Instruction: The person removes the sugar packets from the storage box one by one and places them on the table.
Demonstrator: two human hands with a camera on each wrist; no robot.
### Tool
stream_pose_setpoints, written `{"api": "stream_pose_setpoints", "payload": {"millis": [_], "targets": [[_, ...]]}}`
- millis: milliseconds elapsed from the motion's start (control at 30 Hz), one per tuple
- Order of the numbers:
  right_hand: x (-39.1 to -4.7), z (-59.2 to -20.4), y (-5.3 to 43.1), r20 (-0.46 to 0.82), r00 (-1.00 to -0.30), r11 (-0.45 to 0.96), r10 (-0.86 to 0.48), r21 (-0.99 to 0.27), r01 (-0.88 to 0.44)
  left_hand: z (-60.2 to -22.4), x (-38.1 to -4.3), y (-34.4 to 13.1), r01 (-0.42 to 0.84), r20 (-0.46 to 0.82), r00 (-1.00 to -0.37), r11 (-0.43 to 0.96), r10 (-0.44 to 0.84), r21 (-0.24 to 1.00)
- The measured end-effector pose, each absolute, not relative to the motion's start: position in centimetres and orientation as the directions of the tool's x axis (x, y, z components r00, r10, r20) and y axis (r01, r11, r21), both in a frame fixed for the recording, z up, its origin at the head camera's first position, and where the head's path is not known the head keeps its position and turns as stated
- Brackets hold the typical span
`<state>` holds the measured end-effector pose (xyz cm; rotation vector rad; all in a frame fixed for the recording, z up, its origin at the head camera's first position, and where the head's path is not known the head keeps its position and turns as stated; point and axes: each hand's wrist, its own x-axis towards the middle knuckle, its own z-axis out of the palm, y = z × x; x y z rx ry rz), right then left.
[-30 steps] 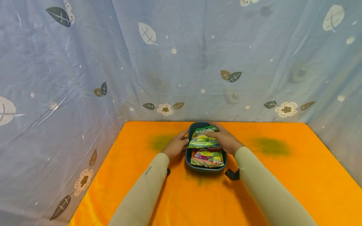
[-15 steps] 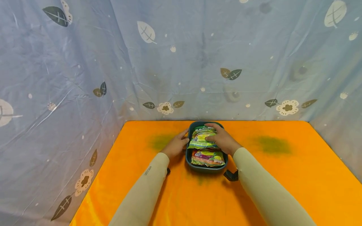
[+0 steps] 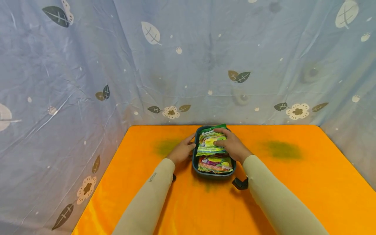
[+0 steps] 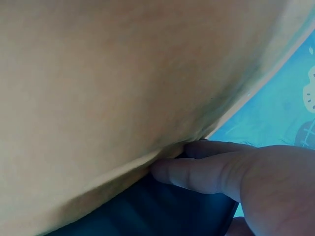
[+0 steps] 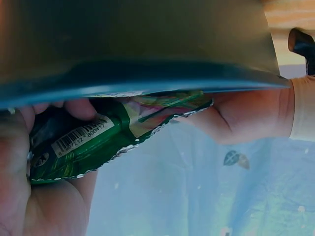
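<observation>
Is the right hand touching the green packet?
Touching. The right wrist view shows a fingertip of the right hand lying on the green packet, right by its barcode.

Head overlooks tub (image 3: pixel 213 176) — wrist views close.

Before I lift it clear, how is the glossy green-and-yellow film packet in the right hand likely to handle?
The packet is probably floppy: its film creases near the barcode in the right wrist view. Its shiny surface may slip in the right hand. Looking flattish from the head view, it seems unlikely to roll.
</observation>
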<state>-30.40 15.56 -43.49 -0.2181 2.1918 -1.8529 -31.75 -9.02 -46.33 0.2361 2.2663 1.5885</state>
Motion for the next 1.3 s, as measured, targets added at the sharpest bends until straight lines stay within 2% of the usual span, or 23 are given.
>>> {"api": "stream_pose_setpoints", "payload": {"millis": [267,600,767,933,1300], "targets": [[-30.3,-43.6,15.7,-0.077,-0.967,0.111,-0.244,-0.992,0.051,-46.5,-31.8,-8.9,-0.095,-0.201,-0.912,0.294,0.356,0.951],[-29.9,-42.8,16.1,-0.039,-0.982,0.123,-0.186,-0.992,0.016,-46.4,-31.8,-8.9,-0.088,-0.209,-0.916,0.337,0.342,0.937],[-29.9,-42.4,16.5,-0.008,-0.983,0.085,-0.183,-0.996,-0.008,-46.3,-31.7,-8.9,-0.075,-0.21,-0.92,0.377,0.331,0.923],[-30.0,-42.1,17.5,0.0,-0.984,0.049,-0.179,-0.999,-0.009,-46.1,-31.5,-8.9,-0.096,-0.215,-0.913,0.33,0.347,0.939],[-30.3,-41.8,20.7,0.03,-0.979,-0.018,-0.2,-0.999,-0.027,-46.2,-31.6,-9.0,-0.084,-0.216,-0.919,0.372,0.33,0.924]]}}
